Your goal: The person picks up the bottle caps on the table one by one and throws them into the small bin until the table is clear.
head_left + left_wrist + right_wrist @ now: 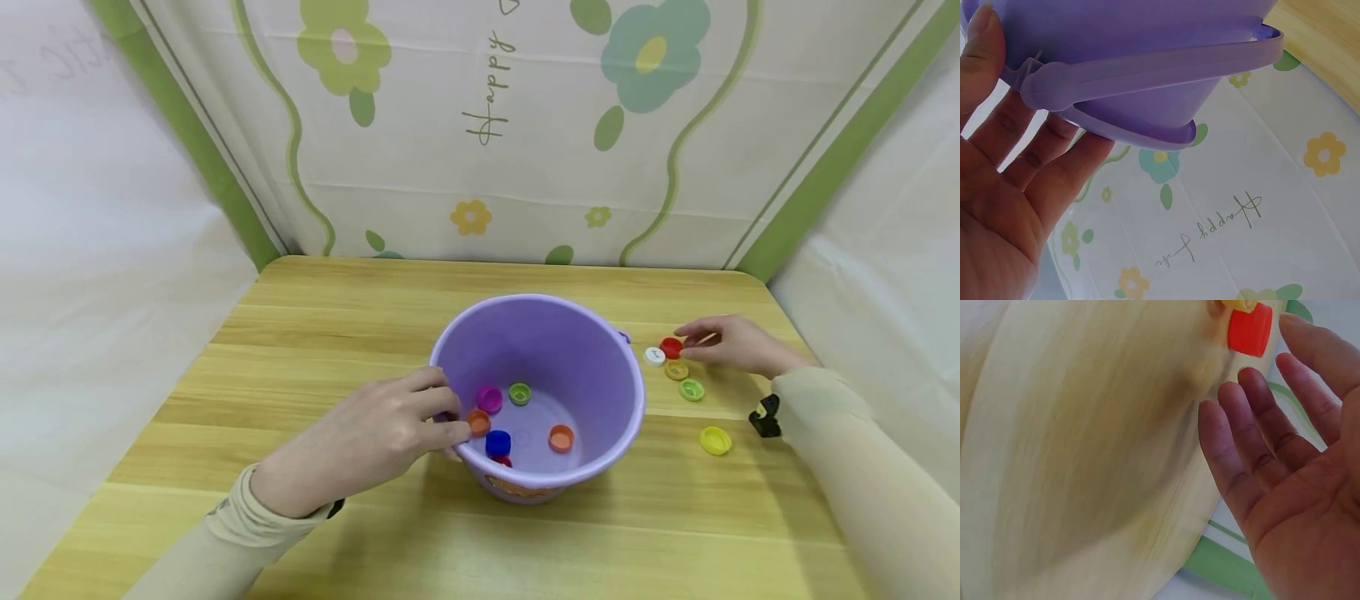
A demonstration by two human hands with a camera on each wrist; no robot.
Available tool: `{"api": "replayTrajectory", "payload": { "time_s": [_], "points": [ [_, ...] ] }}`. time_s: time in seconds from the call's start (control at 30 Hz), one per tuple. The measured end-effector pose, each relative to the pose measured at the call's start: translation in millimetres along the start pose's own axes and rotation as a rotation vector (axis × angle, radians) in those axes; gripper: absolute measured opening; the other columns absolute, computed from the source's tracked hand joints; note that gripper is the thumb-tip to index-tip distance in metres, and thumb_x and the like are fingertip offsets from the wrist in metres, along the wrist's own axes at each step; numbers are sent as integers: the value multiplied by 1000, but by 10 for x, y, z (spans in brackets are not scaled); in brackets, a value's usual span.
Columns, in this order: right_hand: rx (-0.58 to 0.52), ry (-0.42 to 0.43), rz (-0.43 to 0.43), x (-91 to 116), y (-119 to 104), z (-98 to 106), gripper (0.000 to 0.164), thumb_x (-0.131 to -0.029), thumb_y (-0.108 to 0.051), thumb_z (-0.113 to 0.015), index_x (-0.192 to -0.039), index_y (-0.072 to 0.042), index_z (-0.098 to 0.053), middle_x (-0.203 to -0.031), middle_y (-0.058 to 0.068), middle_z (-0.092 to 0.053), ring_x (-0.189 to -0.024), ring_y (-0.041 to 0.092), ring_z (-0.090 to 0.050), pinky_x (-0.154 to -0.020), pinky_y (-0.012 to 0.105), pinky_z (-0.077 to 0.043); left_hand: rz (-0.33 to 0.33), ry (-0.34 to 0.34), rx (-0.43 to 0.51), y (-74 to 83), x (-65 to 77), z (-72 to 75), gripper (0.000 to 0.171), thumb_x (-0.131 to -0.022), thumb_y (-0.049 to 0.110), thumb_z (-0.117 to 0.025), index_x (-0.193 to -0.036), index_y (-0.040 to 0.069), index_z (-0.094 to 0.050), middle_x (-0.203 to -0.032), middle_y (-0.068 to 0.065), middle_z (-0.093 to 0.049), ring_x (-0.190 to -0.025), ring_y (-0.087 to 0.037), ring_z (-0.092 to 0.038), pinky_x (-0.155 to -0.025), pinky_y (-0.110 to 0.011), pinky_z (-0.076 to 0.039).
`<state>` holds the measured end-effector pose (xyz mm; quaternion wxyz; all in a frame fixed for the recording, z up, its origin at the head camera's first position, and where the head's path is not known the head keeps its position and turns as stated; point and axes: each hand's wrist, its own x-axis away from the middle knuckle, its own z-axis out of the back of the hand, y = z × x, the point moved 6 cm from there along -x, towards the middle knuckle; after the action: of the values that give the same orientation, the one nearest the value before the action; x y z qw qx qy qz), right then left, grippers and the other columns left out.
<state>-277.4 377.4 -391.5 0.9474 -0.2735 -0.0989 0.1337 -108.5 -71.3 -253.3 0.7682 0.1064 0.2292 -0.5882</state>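
A purple bucket (536,350) stands on the wooden table, its inside facing up to the head view. My left hand (397,425) grips the bucket's rim on the left side; in the left wrist view its thumb and fingers lie around the rim beside the purple handle (1160,75). Inside the bucket are several bottle caps, among them a magenta cap (490,399), a blue cap (498,443) and a green cap (520,393). To the right, my right hand (738,343) is at a red cap (671,347), thumb and fingers spread beside it. The right wrist view shows the red cap (1250,330) just past the fingertips.
Around the red cap lie a white cap (655,357), an amber cap (677,370) and a light green cap (692,389). A yellow cap (716,441) is nearer the front. A flowered cloth (540,167) hangs behind the table's back edge, with white cloth on both sides.
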Motion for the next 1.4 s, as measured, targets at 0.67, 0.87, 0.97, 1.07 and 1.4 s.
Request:
{"api": "replayTrajectory", "payload": {
  "time_s": [0.67,0.87,0.97,1.07,1.4],
  "points": [
    [42,-33,0,-161,29,-117,48,-86,-26,-79,-124,-1,-65,-109,11,-68,-94,24,-61,-75,29,-51,5,-4,14,4,0,11,26,-80,-2,-78,-99,16,-77,-94,3,-64,-92,-16,-58,-67,-22,-55],
    [66,-23,20,-180,44,-139,47,-86,-24,-80,-124,0,-65,-107,9,-68,-94,24,-61,-79,33,-51,12,-12,16,-1,2,10,25,-80,1,-79,-100,16,-77,-94,3,-65,-92,-16,-58,-67,-22,-55],
    [69,-20,17,-169,33,-128,47,-87,-26,-79,-123,0,-66,-107,10,-69,-94,24,-61,-79,35,-51,14,-13,17,0,1,9,25,-80,1,-79,-100,16,-77,-94,3,-64,-92,-15,-58,-66,-22,-55],
    [72,-4,2,-131,6,-67,45,-88,-30,-78,-121,-1,-67,-107,9,-69,-94,24,-63,-79,33,-52,15,-11,16,2,0,9,25,-80,2,-80,-100,16,-77,-93,3,-64,-92,-15,-58,-65,-21,-54],
    [109,88,38,7,-547,422,41,-88,-30,-77,-119,-5,-69,-106,9,-71,-94,23,-65,-72,25,-51,10,5,10,8,1,6,23,-80,6,-79,-101,16,-78,-92,3,-65,-91,-16,-58,-66,-21,-55]
  ]
}}
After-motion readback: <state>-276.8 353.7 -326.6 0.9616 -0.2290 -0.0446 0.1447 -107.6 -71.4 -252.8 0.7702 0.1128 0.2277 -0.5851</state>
